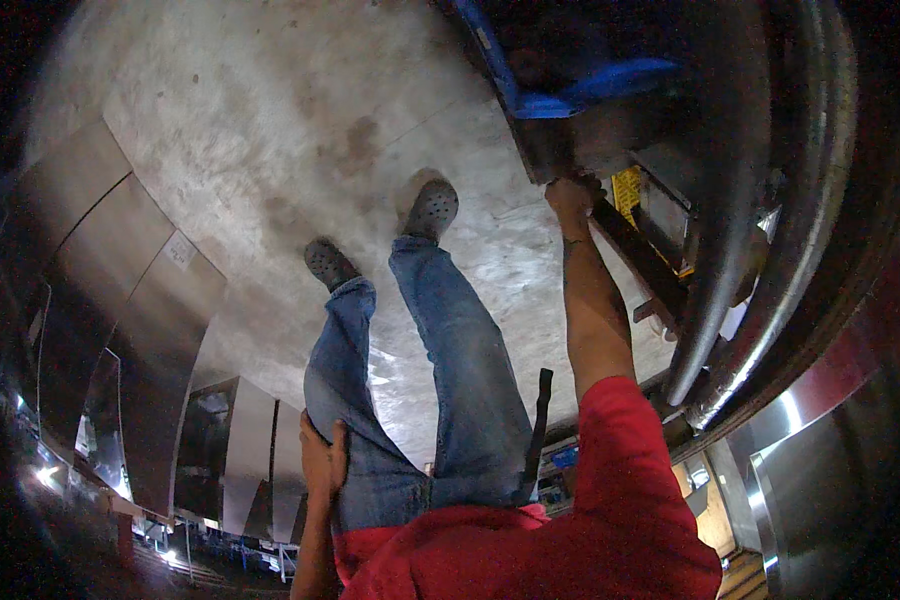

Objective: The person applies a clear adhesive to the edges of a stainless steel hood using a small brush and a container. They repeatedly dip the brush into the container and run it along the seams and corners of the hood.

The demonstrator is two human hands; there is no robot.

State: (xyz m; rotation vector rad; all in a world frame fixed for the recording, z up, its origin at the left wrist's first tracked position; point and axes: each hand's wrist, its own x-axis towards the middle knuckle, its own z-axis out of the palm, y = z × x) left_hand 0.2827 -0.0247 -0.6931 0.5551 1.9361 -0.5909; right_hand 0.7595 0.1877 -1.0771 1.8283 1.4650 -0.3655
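My right arm stretches forward, and my right hand [570,197] is closed at the lower corner of a dark panel [545,150]. Its fingertips are partly hidden, but the hand appears to grip the panel's edge. Blue strips [595,90] lie on top of this dark piece. Just beside the hand, a dark beam [638,260] slants down to the right, with a yellow piece [627,192] behind it. My left hand [322,455] rests against the thigh of my blue jeans, thumb and fingers apart, holding nothing.
Thick metal pipes [815,230] curve along the right side. Steel cabinets [160,260] line the left. Stained pale concrete floor [260,130] stretches ahead, with my dark clogs [433,208] on it. A dark upright bar [539,420] stands close to my right hip.
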